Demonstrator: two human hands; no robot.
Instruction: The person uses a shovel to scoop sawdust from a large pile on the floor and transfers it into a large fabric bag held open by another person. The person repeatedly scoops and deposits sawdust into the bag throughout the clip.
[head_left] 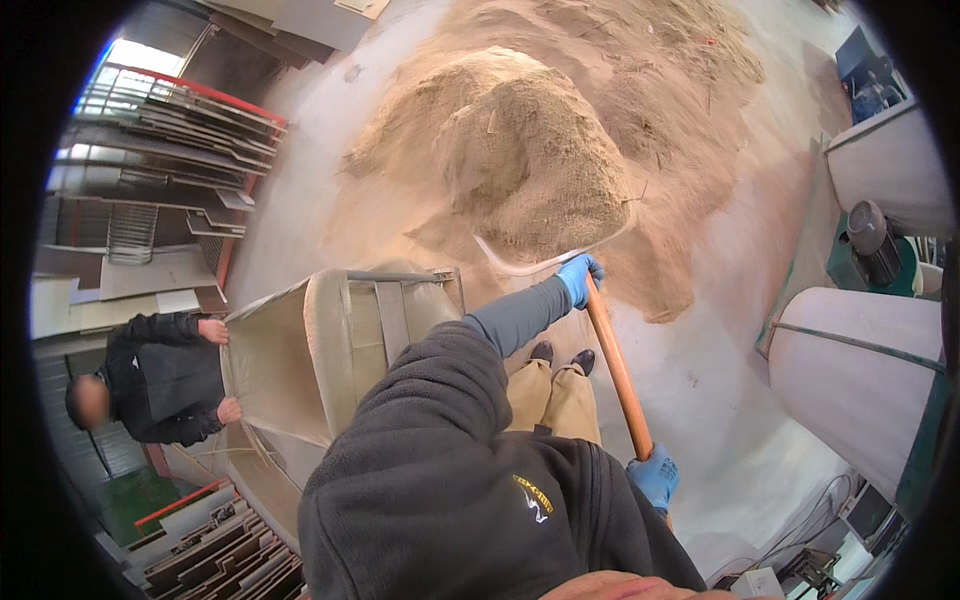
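Observation:
In blue gloves, both of my hands are wrapped round the orange wooden handle of a shovel. My left hand grips it low, close to the blade, with that arm stretched forward across my body. Further back, beside my right hip, my right hand is closed on the upper handle. The wide, pale-edged blade carries a large mound of sawdust, which hides most of it. Behind and around the blade spreads a bigger sawdust pile, so where the load ends is hard to tell.
At the left a co-worker holds the edge of a large beige sack with both hands, its mouth spread. Racks of boards stand far left. White cylindrical bags and a motor stand right; cables lie lower right.

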